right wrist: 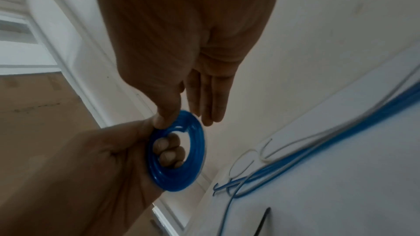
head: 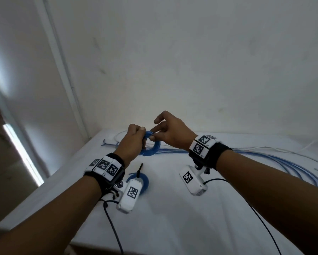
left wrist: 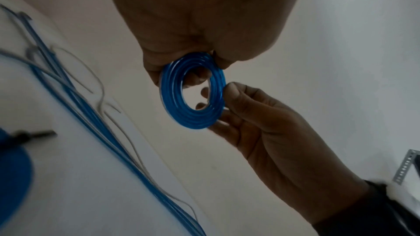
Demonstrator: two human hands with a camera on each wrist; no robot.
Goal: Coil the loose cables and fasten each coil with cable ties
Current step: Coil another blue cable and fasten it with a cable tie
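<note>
While I hold both hands above the table [head: 173, 208], my left hand [head: 131, 144] grips the blue coil [head: 153, 144], fingers curled through its hole. My right hand [head: 173, 132] pinches the coil's rim at 3 o'clock, its other fingers straight. Loose cables [head: 264, 159] trail off toward 3 o'clock, cut by the frame edge. A tied coil [head: 145, 181] at 6 o'clock sits half hidden behind my left wrist camera, its black tie [head: 139, 169] sticking up.

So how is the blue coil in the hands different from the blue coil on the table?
The held coil is up in the air, gripped by the left hand and pinched by the right hand; the table coil lies flat. The table coil has a black cable tie; none shows on the held coil. Both are blue rings.
</note>
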